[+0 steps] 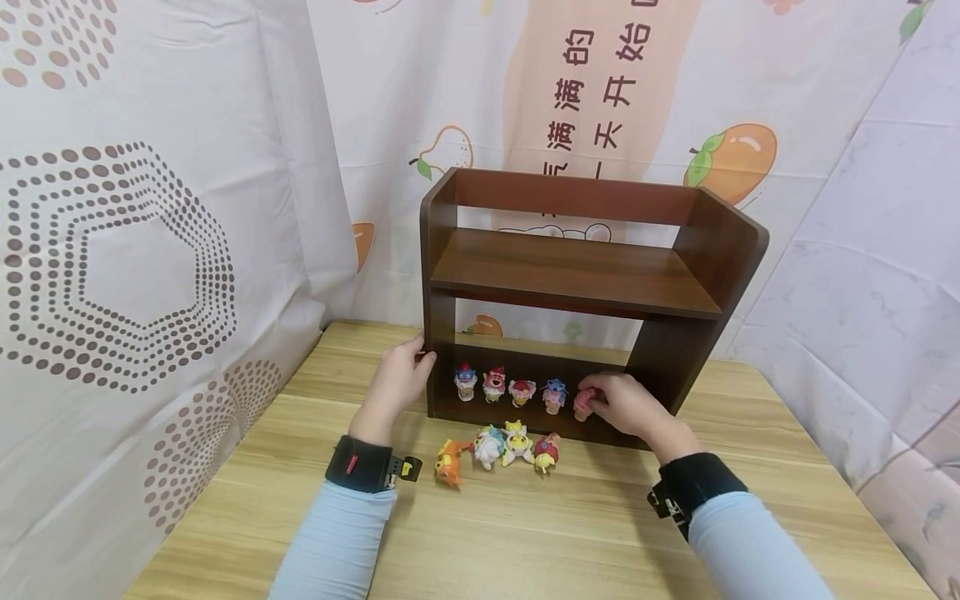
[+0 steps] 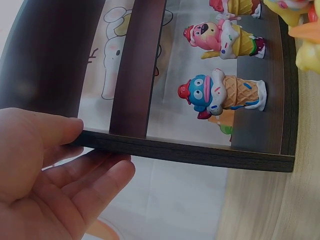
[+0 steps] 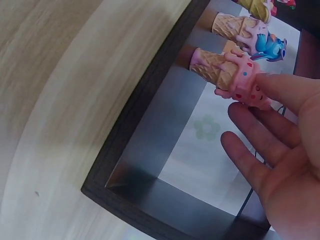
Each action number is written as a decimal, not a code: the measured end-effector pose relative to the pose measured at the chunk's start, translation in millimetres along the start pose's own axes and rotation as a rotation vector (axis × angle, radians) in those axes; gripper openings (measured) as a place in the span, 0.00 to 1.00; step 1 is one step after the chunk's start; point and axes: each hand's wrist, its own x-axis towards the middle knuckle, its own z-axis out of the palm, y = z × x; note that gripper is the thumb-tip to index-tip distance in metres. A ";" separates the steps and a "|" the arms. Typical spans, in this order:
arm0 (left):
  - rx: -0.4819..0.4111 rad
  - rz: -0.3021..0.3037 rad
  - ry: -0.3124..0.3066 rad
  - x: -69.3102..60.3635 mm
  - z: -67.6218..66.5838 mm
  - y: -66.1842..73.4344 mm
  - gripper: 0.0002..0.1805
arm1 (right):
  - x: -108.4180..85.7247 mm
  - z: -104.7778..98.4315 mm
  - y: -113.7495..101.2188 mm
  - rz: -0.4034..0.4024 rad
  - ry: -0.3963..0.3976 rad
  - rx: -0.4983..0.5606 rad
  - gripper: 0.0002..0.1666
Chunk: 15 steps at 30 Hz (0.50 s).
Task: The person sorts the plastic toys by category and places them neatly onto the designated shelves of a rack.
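Note:
My right hand [image 1: 626, 404] pinches a pink ice-cream-cone figurine [image 3: 235, 77] by its top, at the right end of a row. The cone's base is at the lower board of a dark brown wooden shelf [image 1: 577, 275]. My left hand [image 1: 399, 379] holds the front edge of the shelf's left side panel [image 2: 190, 152], thumb inside and fingers outside. Left of the pink figurine stand a blue cone figurine [image 1: 555, 395], a red-topped one [image 1: 521, 392], a pink bear one [image 2: 220, 39] and a blue-faced one with a red hat [image 2: 222, 92].
On the wooden table [image 1: 480, 533] before the shelf lie an orange figurine [image 1: 449, 463], a white and blue one [image 1: 489, 447], a yellow and white one [image 1: 517, 446] and a red and yellow one [image 1: 547, 453]. A printed curtain [image 1: 375, 100] hangs behind.

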 end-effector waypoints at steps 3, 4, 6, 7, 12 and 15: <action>0.001 0.018 0.007 -0.4 0.0 0.7 0.23 | 0.3 0.9 -1.4 0.019 0.007 -0.010 0.08; 0.001 0.019 0.008 -0.4 0.0 0.7 0.23 | 0.5 0.9 -1.8 0.025 0.008 -0.013 0.08; -0.002 0.019 0.006 -0.3 0.0 0.7 0.23 | 0.7 0.6 -3.0 0.043 0.008 -0.014 0.08; -0.004 0.018 0.005 -0.3 0.1 0.8 0.23 | 1.0 0.8 -3.1 0.053 0.007 -0.013 0.08; -0.003 0.014 0.000 0.0 -0.3 0.5 0.23 | 2.1 1.5 -3.0 0.073 0.008 -0.009 0.07; -0.003 0.010 -0.004 0.0 -0.5 0.6 0.23 | 2.6 1.8 -2.3 0.071 0.005 -0.004 0.07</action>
